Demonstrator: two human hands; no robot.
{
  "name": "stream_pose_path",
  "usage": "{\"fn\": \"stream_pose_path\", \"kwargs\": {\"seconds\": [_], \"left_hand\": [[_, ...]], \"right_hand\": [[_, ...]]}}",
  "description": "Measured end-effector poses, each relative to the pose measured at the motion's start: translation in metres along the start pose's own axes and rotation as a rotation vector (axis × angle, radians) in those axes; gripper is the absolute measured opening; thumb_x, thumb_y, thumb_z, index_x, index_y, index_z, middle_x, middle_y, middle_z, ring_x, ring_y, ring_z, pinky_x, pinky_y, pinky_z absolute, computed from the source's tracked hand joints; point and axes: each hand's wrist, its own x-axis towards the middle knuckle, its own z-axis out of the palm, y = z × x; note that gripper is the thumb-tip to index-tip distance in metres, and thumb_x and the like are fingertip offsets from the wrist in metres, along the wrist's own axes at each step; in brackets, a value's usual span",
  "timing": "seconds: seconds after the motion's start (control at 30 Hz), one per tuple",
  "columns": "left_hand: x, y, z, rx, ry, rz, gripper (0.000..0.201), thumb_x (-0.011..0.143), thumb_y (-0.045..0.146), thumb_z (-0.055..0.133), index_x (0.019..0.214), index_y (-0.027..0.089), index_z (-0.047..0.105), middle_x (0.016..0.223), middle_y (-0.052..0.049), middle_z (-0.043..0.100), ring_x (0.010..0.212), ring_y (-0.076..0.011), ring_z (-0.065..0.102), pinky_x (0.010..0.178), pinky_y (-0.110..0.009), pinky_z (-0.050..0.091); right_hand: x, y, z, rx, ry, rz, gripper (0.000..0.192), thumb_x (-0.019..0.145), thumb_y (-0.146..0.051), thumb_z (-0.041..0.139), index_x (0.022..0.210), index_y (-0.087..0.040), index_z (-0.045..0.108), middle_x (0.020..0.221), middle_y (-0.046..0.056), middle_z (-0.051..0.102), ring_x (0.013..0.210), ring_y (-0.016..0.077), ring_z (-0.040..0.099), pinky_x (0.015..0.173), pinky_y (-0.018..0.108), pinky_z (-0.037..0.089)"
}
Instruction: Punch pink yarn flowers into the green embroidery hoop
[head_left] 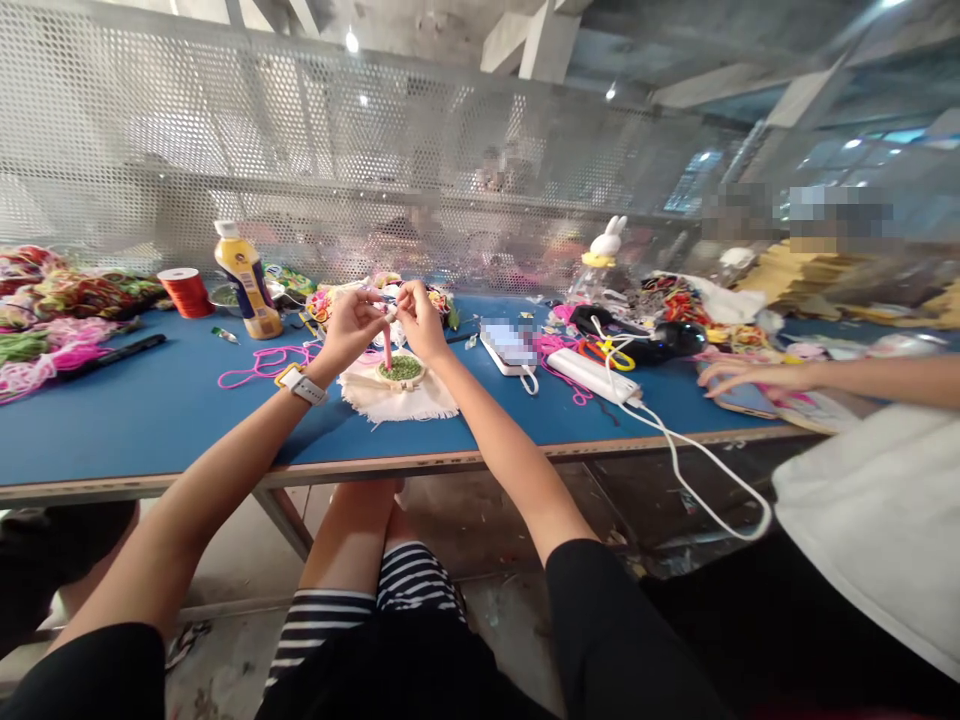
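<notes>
We hold our left hand (pixel 354 325) and right hand (pixel 420 322) close together above the bench (pixel 187 425), fingertips bent inward. Each grip looks narrow, but we cannot tell whether either is closed on anything; whatever lies between the fingertips is too small to make out. A pink upright strip (pixel 388 350) runs from just under our fingers down to a green patch (pixel 403 371), which sits inside a round hoop (pixel 390 385) on a white fringed cloth (pixel 375 402) lying near the front edge. A white watch (pixel 303 385) is on our left wrist.

To the left, we see loose pink yarn (pixel 262 360), a yellow bottle (pixel 247 282) standing upright, a red spool (pixel 186 294) just beside it and a mixed yarn heap (pixel 82 290). To our right lie a phone (pixel 510 345) and a white bar (pixel 589 374) with a cable looping over the near edge. Farther right, another person's hand (pixel 739 378) rests on the bench. A perforated screen (pixel 300 120) stands on the far side.
</notes>
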Motion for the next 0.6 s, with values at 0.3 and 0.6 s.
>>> {"fn": "stream_pose_path", "kwargs": {"seconds": [0.3, 0.6], "left_hand": [[-0.004, 0.002, 0.007, -0.022, 0.009, 0.000, 0.042, 0.071, 0.035, 0.082, 0.097, 0.019, 0.052, 0.067, 0.002, 0.065, 0.062, -0.0109, 0.069, 0.060, -0.020, 0.056], [-0.008, 0.006, 0.012, -0.015, -0.022, -0.031, 0.037, 0.076, 0.024, 0.076, 0.101, 0.018, 0.049, 0.069, 0.003, 0.066, 0.066, -0.0108, 0.069, 0.064, -0.022, 0.057]], "right_hand": [[0.003, 0.006, 0.002, 0.090, -0.008, 0.111, 0.022, 0.085, -0.009, 0.046, 0.090, -0.027, 0.035, 0.074, -0.005, 0.045, 0.070, 0.0119, 0.052, 0.071, 0.026, 0.045], [0.003, 0.018, 0.007, 0.310, 0.067, 0.160, 0.025, 0.089, -0.029, 0.059, 0.088, -0.027, 0.034, 0.052, -0.011, 0.036, 0.044, 0.0095, 0.036, 0.046, 0.023, 0.029]]}}
